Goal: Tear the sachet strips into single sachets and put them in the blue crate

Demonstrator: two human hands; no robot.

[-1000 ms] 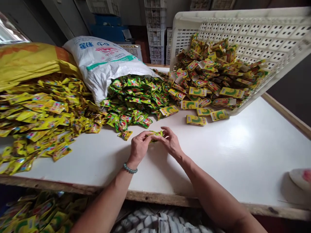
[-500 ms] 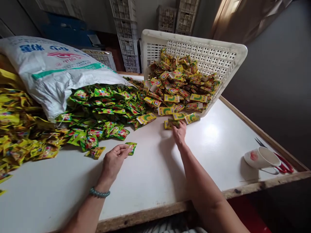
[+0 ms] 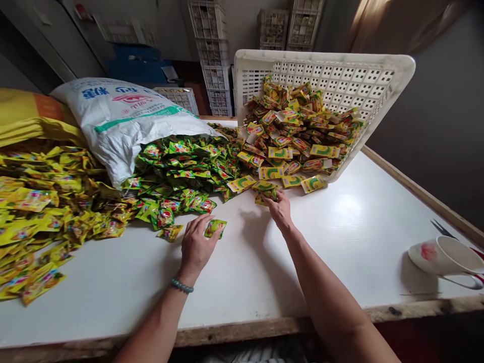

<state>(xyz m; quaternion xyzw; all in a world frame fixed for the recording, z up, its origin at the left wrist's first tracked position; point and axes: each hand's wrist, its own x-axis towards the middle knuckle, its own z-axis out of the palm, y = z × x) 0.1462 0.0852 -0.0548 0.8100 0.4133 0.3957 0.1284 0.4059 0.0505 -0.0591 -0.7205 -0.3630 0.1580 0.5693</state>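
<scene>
My left hand [image 3: 198, 243], wearing a beaded bracelet [image 3: 182, 286], is low over the white table. Its thumb and fingers are apart around a small green candy packet [image 3: 215, 228], touching its edge. Ahead and to the right, my right hand [image 3: 280, 209] pinches another green packet [image 3: 270, 193] at its fingertips. That packet lies against a small yellow box [image 3: 264, 185], partly covering the boxes there. Many more yellow boxes [image 3: 282, 153] spill from a tipped white plastic basket [image 3: 325, 75]. Green packets [image 3: 185, 174] are heaped left of them.
A white woven sack [image 3: 132, 113] lies over the green heap. Yellow packets [image 3: 34, 201] cover the left side. A floral mug [image 3: 431, 254] and scissors [image 3: 442, 229] are at the right edge. Stacked crates [image 3: 212, 55] stand behind the table [image 3: 234, 297].
The view has swung left. My left hand's fingers have spread from their pinch on the packet. My right hand stays at the front boxes, its green packet now showing more clearly.
</scene>
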